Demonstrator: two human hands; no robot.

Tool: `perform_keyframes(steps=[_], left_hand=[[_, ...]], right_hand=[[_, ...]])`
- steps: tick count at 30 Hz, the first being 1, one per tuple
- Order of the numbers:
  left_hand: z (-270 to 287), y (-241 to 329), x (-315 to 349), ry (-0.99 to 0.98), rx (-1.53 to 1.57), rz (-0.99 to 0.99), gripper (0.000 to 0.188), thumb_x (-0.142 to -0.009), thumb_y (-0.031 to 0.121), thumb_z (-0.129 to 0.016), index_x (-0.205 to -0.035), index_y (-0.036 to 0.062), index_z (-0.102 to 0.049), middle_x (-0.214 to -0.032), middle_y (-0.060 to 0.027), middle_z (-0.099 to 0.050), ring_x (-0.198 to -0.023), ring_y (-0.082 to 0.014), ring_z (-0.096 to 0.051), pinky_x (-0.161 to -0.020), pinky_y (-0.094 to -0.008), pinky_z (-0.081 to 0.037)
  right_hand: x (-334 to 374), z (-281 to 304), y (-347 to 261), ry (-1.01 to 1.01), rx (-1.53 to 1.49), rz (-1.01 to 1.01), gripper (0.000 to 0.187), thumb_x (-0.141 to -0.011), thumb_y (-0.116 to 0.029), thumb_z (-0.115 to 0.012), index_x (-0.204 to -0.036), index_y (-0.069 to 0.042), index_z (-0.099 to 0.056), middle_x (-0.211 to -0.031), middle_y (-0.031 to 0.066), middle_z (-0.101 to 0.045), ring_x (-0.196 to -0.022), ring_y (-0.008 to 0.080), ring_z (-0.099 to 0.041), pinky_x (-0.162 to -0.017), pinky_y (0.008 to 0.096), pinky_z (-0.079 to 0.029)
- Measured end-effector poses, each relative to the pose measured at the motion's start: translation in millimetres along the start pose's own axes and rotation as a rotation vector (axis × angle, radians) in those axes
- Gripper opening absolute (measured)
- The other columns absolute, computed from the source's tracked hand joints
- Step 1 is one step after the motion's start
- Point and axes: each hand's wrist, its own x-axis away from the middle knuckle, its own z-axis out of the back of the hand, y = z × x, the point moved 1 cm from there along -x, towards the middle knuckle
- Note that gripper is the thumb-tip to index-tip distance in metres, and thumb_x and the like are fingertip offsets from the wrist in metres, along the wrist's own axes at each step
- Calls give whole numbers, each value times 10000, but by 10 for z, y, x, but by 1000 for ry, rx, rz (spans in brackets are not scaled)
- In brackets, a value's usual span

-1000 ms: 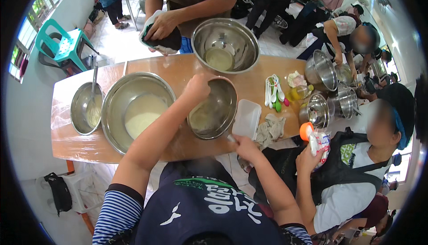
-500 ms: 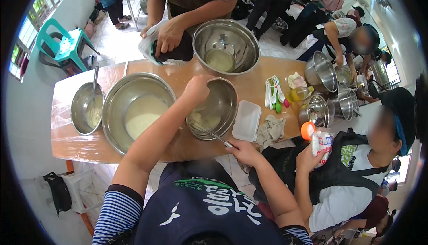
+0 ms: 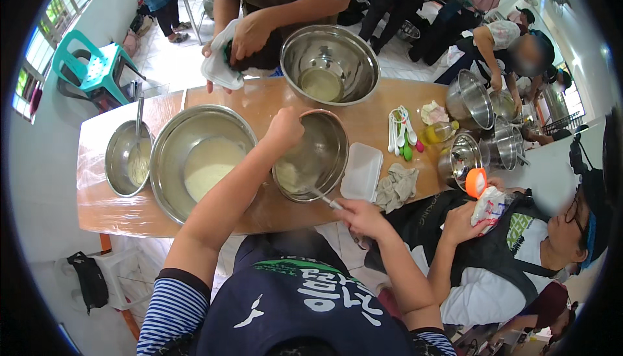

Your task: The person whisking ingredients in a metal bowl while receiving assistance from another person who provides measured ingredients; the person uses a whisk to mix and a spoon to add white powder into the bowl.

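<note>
My left hand (image 3: 285, 130) is closed on the left rim of a steel mixing bowl (image 3: 332, 145), which tilts slightly on the table. In my right hand (image 3: 365, 218) is the handle of a whisk (image 3: 322, 197); its wires are smeared by motion inside that bowl, in a pale mixture (image 3: 291, 176). Left of it, partly under my left forearm, stands a larger steel bowl (image 3: 170, 161) of cream-coloured batter (image 3: 211, 165). Just beyond, another steel bowl (image 3: 355, 58) holds a little yellowish liquid. A white foam box (image 3: 361, 169) lies right of my bowl.
A small bowl (image 3: 117, 155) with a whisk stands far left. Rightward lie a cloth (image 3: 397, 189), measuring spoons (image 3: 401, 132), an oil bottle (image 3: 440, 133) and several bowls (image 3: 470, 100). A co-worker at right holds an orange-capped bag (image 3: 488, 212); another opposite handles a white container (image 3: 220, 63).
My right hand has shifted slightly right and the whisk has swung in the bowl. The person opposite has turned the white container; the right co-worker's bag has moved right.
</note>
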Motion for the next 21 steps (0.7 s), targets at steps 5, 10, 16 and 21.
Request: perform_keyframes(steps=[5,10,16,21], left_hand=[[17,159,16,-11,-9,-3,305,-673,29,-506,-953,74,-618,-810,-254,-579,-807,-411,-561,-723,-445,-450],[3,138,38,22,14,-22,294,-661,33,-506,-925,78,-626,-806,-244,-582,-814,-404,-562,-718,-443,-453],[-52,55,-22,-7,7,4,362,-678,14,-471,-987,118,-629,-853,-239,-586,-835,-391,-565,-743,-432,-452],[-96,-141,-94,-23,-94,65,414,-681,-13,-444,-1014,148,-631,-884,-223,-598,-841,-382,-571,-765,-425,-458]], right_hand=[[-166,-102,348,100,259,273,307,-821,-230,-542,-1044,-20,-555,-662,133,-567,-574,258,-541,-572,339,-436],[-123,-43,219,286,216,183,293,-814,-220,-546,-1009,-1,-561,-882,217,-597,-856,368,-568,-737,387,-440],[-190,-44,277,469,279,212,330,-804,-205,-554,-1074,-16,-544,-845,183,-619,-779,340,-594,-677,390,-453],[-51,-78,118,38,123,91,367,-805,-213,-550,-1145,-75,-526,-765,165,-606,-680,306,-578,-621,379,-447]])
